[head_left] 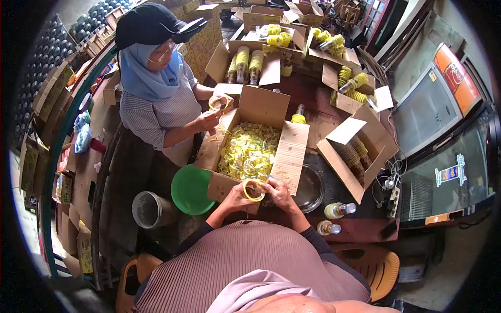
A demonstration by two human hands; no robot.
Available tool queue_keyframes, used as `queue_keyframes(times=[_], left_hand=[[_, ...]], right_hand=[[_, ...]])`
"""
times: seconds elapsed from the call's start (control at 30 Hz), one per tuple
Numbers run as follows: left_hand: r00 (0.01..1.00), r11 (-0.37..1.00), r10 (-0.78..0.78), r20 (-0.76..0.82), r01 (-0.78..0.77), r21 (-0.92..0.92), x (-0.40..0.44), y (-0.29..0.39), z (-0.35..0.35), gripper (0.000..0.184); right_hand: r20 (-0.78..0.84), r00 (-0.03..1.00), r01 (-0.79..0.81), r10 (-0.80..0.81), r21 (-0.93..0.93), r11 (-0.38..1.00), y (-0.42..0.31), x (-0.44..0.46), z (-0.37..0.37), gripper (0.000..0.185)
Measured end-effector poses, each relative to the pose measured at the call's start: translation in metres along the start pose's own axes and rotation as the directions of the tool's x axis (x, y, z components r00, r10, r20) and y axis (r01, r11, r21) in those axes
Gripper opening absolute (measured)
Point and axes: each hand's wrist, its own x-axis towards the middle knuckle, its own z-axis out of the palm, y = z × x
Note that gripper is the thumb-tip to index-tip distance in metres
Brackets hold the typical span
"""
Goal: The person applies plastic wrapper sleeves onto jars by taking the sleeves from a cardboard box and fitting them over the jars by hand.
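My left hand (236, 199) is wrapped round a yellow ring-shaped piece (254, 190), held at the near edge of an open cardboard box (265, 104). Close against the ring's right side, my right hand (279, 194) has its fingers pressed together; what they pinch is too small to make out. Many yellow and clear pieces (248, 151) fill the box. Across its left flap, a co-worker (156, 99) holds another yellow ring (219, 102) in both hands.
A green basin (192, 190) and a grey bucket (151, 210) stand at the left. Right of the box are a metal bowl (309, 189), two capped bottles (340, 210) and a tilted carton (348, 172). Cartons of yellow stacks (241, 65) stand behind.
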Motion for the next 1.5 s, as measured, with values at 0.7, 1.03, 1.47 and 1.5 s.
queue_keyframes(times=[0.7,1.03,1.47,1.5], left_hand=[[0.924,0.960,0.260,-0.280,-0.215,0.181,-0.009,0.007,-0.037,0.051],[0.947,0.952,0.036,-0.318,-0.129,-0.277,-0.020,-0.025,-0.025,0.057],[0.934,0.940,-0.134,-0.331,0.014,-0.341,-0.013,-0.010,-0.018,0.067],[0.937,0.921,-0.138,-0.321,0.002,-0.389,-0.012,-0.009,-0.018,0.069]], right_hand=[[-0.602,0.799,0.062,0.017,0.111,0.992,-0.014,0.018,-0.020,0.016],[-0.238,0.955,0.039,-0.178,-0.494,0.868,0.026,0.027,-0.020,0.031],[-0.331,0.943,-0.245,-0.018,-0.732,0.636,0.036,0.008,-0.022,0.033],[-0.342,0.939,-0.249,-0.029,-0.736,0.630,0.039,0.008,-0.021,0.031]])
